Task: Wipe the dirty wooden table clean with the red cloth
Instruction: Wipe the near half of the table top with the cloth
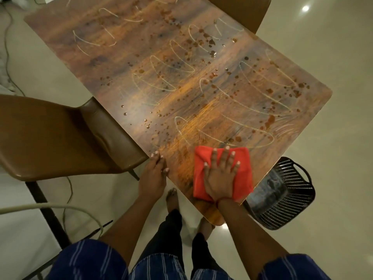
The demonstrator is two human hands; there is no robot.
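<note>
The wooden table [125,57] runs diagonally across the view, covered in brown drops and pale looping smear lines. Near its closest corner lies a folded red cloth [245,178]. My right hand [221,174] presses flat on the cloth with fingers spread and straight. At the table's left edge beside that corner, my left hand [154,174] holds the edge, fingers curled over it onto the top. The strip of wood between the two hands shows fewer drops than the rest.
A brown padded chair [50,138] stands against the table's left side, and another chair back [242,11] shows at the far side. A black perforated basket [288,195] sits on the pale floor right of the near corner. Cables [50,208] lie on the floor at left.
</note>
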